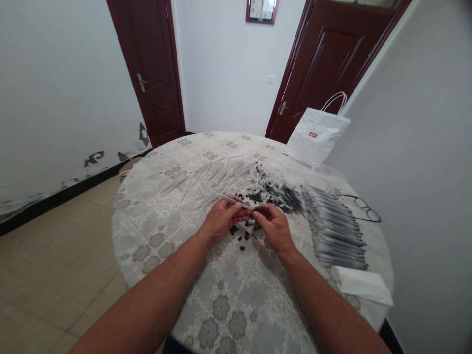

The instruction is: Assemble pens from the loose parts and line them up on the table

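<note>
Between the fingers of my left hand (pixel 225 216) is a slim, pale pen barrel (pixel 236 200), slanting down to the right. My right hand (pixel 273 223) is closed in a pinch at its lower end, where a small dark end piece shows; the fingertips partly hide it. Small black plugs (pixel 242 248) lie scattered on the table beneath and around both hands. Just beyond my left hand spreads a loose heap of white pen barrels (pixel 221 174). Beyond my right hand lie thin black refills (pixel 289 196) and a pile of short white pieces (pixel 267 179).
A row of pens with dark ends (pixel 337 228) lies at the right, beside eyeglasses (pixel 367 210) and a folded white packet (pixel 363 285). At the back right stands a white paper bag (pixel 317 135). A patterned cloth (pixel 155 241) covers the round table.
</note>
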`<state>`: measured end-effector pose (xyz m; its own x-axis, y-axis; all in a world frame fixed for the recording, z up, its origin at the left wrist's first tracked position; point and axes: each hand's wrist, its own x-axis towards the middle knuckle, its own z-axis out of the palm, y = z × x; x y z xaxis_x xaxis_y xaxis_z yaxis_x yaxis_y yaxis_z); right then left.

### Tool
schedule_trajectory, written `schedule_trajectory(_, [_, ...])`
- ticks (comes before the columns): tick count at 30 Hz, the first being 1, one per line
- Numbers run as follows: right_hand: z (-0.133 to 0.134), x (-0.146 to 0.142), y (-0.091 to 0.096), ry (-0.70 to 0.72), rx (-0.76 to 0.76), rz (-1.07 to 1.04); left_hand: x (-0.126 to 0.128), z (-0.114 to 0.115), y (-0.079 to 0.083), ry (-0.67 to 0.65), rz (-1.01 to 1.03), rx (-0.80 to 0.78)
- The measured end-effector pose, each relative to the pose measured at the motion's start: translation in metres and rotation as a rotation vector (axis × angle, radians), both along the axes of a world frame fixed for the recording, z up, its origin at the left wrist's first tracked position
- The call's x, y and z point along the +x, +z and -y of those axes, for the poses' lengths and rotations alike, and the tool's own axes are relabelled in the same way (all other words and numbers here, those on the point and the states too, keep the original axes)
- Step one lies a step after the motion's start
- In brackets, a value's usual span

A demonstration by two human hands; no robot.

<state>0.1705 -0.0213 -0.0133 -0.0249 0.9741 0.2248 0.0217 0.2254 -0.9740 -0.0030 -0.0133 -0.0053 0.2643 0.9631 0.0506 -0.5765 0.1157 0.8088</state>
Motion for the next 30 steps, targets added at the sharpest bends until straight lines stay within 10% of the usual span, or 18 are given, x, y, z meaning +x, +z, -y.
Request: schedule_trajectory(30, [0.0088,0.0073,-0.0019,0.020,0.157,0.446,-0.0008,-0.0015,-0.0025,-0.002,-0.060,-0.044])
